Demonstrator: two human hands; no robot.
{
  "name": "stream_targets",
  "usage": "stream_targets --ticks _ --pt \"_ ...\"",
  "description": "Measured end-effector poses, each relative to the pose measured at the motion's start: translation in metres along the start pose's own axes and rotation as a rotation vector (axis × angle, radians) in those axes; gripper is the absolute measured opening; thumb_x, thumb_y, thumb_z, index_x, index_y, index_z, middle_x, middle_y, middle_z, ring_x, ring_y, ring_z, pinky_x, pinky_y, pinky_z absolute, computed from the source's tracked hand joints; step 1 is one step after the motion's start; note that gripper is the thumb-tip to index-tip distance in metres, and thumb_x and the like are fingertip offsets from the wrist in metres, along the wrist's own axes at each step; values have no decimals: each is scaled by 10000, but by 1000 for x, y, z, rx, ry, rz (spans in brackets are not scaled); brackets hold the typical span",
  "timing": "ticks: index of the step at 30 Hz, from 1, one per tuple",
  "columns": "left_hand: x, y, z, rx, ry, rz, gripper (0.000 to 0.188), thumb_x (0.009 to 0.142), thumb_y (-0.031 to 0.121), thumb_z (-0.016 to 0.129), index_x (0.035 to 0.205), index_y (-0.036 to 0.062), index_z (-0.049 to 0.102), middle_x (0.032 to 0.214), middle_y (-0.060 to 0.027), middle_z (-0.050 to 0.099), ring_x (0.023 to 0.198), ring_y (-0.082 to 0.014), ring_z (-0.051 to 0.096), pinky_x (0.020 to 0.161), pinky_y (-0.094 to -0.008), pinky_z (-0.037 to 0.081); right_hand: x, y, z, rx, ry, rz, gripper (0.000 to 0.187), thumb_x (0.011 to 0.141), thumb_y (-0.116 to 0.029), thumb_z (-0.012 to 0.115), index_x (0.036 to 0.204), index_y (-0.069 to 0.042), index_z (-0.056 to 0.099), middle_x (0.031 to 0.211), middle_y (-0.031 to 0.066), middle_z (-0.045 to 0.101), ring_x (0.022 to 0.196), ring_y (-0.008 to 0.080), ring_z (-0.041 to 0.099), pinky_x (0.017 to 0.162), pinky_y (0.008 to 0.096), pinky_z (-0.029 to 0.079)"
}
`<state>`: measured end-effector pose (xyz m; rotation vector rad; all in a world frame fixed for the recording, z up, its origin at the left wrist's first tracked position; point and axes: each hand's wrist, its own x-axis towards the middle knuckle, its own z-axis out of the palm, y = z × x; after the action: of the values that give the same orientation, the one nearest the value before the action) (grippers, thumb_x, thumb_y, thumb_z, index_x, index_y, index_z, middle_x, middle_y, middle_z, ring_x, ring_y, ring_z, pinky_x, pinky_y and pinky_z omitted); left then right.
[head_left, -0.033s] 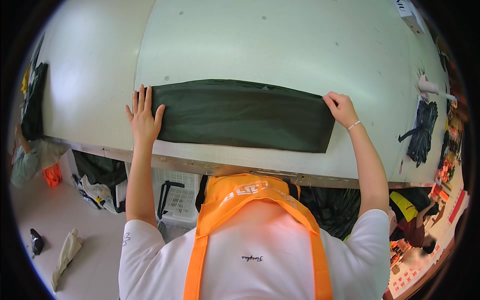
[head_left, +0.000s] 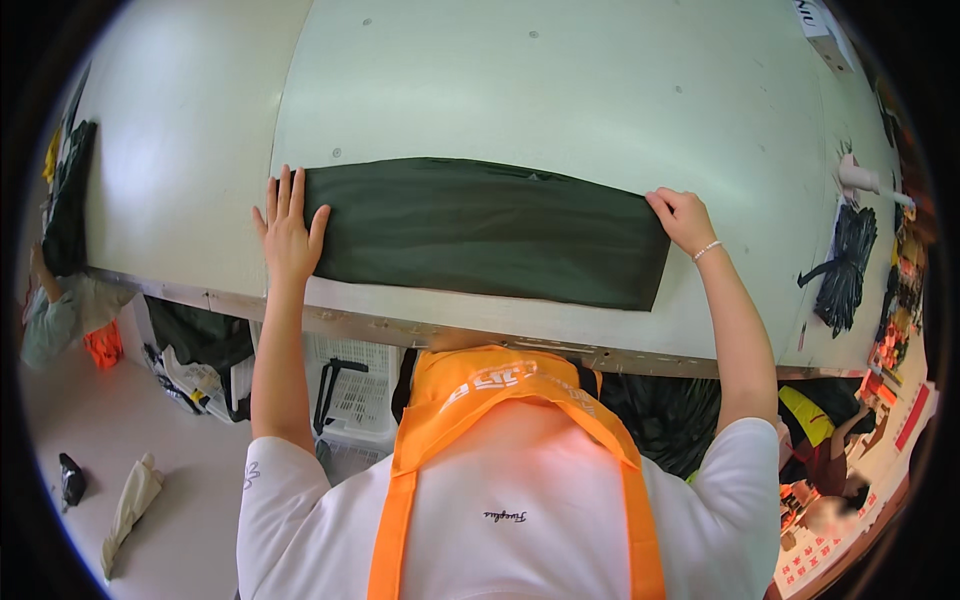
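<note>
A long, folded piece of dark green fabric [head_left: 490, 235] lies flat across the pale table [head_left: 560, 95], its long sides running left to right. My left hand [head_left: 289, 238] rests palm down over its left end, fingers spread and thumb out to the side. At the opposite end, my right hand [head_left: 683, 218] pinches the far right corner of the fabric between thumb and curled fingers. The fabric's far edge bows slightly outward and shows thin layered folds. What lies inside the fold is hidden.
A tied bundle of dark strips [head_left: 848, 265] lies toward the table's right end, near a white spool-like object [head_left: 858, 175]. A white box [head_left: 824, 38] stands far right. White plastic baskets [head_left: 365, 390] sit below the front edge. Other people work at both sides.
</note>
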<state>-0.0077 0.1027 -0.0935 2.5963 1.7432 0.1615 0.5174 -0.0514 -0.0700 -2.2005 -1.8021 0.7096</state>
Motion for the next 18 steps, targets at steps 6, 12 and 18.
stream_targets --ticks 6,12,18 --pt "3 -6 14 -114 26 6 590 890 455 474 1405 192 355 1472 -26 311 1353 -263 280 1069 -440 264 -9 19 54 -290 349 -85 156 880 -257 560 904 -106 589 814 61 627 796 265 586 735 424 418" --pt "3 -7 14 -101 48 31 575 887 451 480 1389 190 380 1456 -43 336 1338 -264 305 1049 -414 293 -68 -43 79 -288 196 -246 634 845 -367 581 1396 -151 353 1462 103 293 1350 336 232 1086 508 173" --pt "49 -11 3 324 166 121 592 880 402 517 1402 184 343 1463 -39 321 1348 -246 287 1066 -521 223 -58 -60 80 -158 223 -216 594 867 -377 555 1383 -138 382 1394 115 380 1271 337 334 1054 506 226"
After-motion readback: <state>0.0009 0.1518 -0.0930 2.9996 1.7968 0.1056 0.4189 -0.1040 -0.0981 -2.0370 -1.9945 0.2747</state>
